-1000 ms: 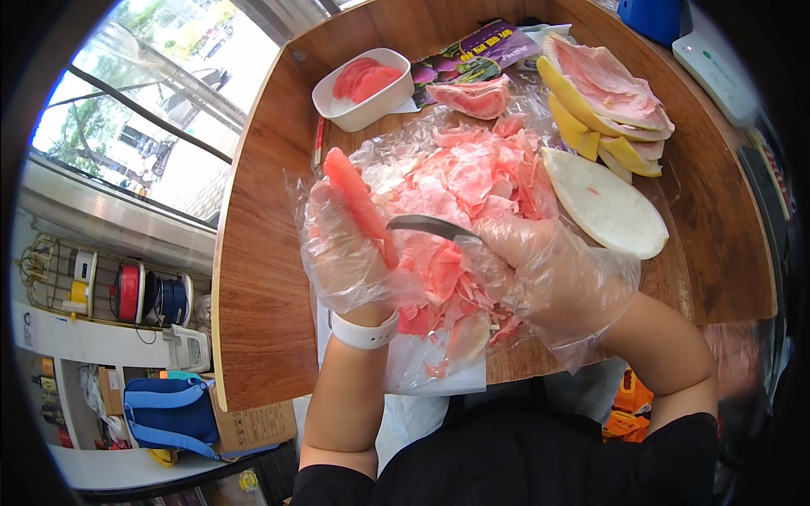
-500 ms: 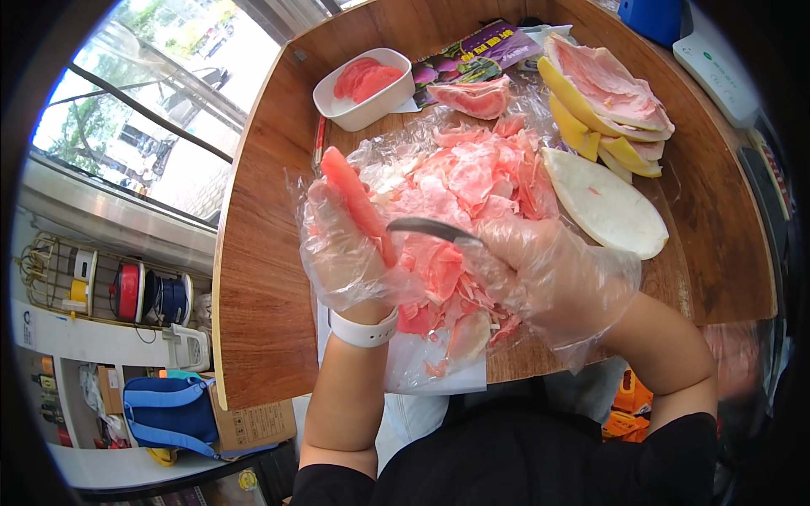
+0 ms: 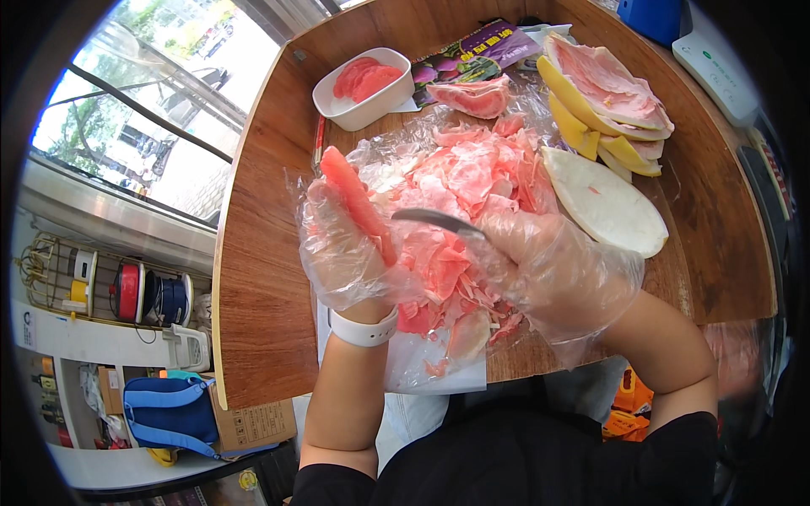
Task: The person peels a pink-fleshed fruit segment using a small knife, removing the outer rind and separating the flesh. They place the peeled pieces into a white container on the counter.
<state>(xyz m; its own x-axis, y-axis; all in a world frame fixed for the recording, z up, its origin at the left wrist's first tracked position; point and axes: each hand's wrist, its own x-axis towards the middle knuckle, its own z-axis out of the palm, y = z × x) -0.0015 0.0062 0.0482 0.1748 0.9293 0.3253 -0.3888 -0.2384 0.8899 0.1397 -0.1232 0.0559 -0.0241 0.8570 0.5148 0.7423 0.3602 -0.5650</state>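
My left hand [image 3: 342, 253], in a clear plastic glove, holds a pink pomelo segment [image 3: 353, 196] upright along its fingers. A small curved knife [image 3: 434, 220] juts from my right hand [image 3: 540, 257], gloved the same way, its blade pointing left and a little apart from the segment. The handle is hidden in the closed fingers. Under and beyond both hands spreads a heap of pink membrane scraps [image 3: 460, 181] on clear plastic film. Farther back lies another pomelo piece [image 3: 472, 97], its membrane still on.
A white bowl [image 3: 375, 110] of peeled pink segments stands at the back left. Stacked yellow pomelo rinds [image 3: 612, 101] sit at the back right, with a white-sided rind [image 3: 607, 202] nearer. A purple printed sheet [image 3: 498, 46] lies behind. The wooden desk [image 3: 261, 278] has raised edges.
My right hand and the knife have shifted slightly right, and the blade has drawn a little away from the segment. My left hand stays nearly still.
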